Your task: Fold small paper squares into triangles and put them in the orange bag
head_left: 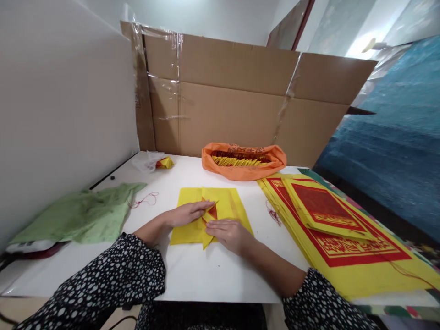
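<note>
A yellow paper sheet (pixel 237 197) lies flat on the white table in front of me. On its middle rests a smaller folded yellow paper piece (pixel 207 240) with pointed corners and a red patch inside. My left hand (pixel 184 214) lies on the left side of this folded piece, its fingers stretched out together and the tips near the red patch. From the lower right, my right hand (pixel 231 234) presses its nearly straight fingers on the same piece. The thumb of my right hand is hidden.
An orange bag (pixel 240 172) packed with folded yellow pieces stands at the back. Stacked yellow sheets with red print (pixel 340 256) cover the right side. A green cloth (pixel 99 211) and red thread (pixel 146 200) lie left. Cardboard (pixel 233 101) walls the back.
</note>
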`<action>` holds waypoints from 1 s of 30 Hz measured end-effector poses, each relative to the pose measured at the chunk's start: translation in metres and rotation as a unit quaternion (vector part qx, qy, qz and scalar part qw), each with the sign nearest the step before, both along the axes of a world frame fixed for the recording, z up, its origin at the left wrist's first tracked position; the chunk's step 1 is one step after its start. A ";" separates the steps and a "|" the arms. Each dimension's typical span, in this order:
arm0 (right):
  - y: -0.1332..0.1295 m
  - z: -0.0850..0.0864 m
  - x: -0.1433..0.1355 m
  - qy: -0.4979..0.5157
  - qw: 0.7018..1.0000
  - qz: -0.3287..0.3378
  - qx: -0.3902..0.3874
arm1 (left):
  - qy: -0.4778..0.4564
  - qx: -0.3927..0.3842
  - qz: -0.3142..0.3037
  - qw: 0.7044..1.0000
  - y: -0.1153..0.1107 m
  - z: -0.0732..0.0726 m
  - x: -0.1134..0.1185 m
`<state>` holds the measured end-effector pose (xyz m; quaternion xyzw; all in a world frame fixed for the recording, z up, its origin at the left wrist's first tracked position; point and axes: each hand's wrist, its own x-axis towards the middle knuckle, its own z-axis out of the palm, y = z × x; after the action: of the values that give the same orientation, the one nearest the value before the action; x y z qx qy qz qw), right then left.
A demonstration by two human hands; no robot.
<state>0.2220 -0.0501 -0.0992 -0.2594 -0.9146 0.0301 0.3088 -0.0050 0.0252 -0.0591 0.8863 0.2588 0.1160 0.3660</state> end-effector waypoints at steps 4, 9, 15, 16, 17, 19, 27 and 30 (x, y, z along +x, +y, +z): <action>-0.002 0.005 0.001 0.052 0.996 0.014 -0.069 | 0.000 0.018 0.004 1.000 0.001 -0.008 0.004; 0.005 0.011 -0.005 0.179 0.930 -0.115 -0.299 | 0.015 0.002 -0.046 0.999 0.001 0.004 0.000; 0.030 0.016 -0.016 0.237 0.871 -0.155 -0.401 | -0.055 -0.094 0.035 0.993 -0.003 0.013 0.000; 0.031 0.019 -0.018 0.224 0.878 -0.163 -0.390 | -0.081 -0.103 0.065 0.989 -0.004 0.010 0.002; 0.030 0.021 -0.019 0.207 0.890 -0.173 -0.368 | -0.110 -0.110 0.092 0.984 -0.003 0.006 0.005; 0.023 0.025 -0.022 0.156 0.928 -0.191 -0.280 | -0.155 -0.116 0.129 0.973 -0.001 -0.004 0.009; -0.034 0.001 -0.034 -0.096 0.972 -0.212 -0.029 | -0.183 -0.139 0.182 0.956 0.006 -0.018 0.012; -0.042 -0.005 -0.036 -0.116 0.965 -0.227 -0.064 | -0.175 -0.140 0.188 0.956 0.007 -0.014 0.012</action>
<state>0.1856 -0.0919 -0.1042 -0.4807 -0.8576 -0.0127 0.1827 0.0069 0.0318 -0.0731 0.7276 0.3657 0.2989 0.4974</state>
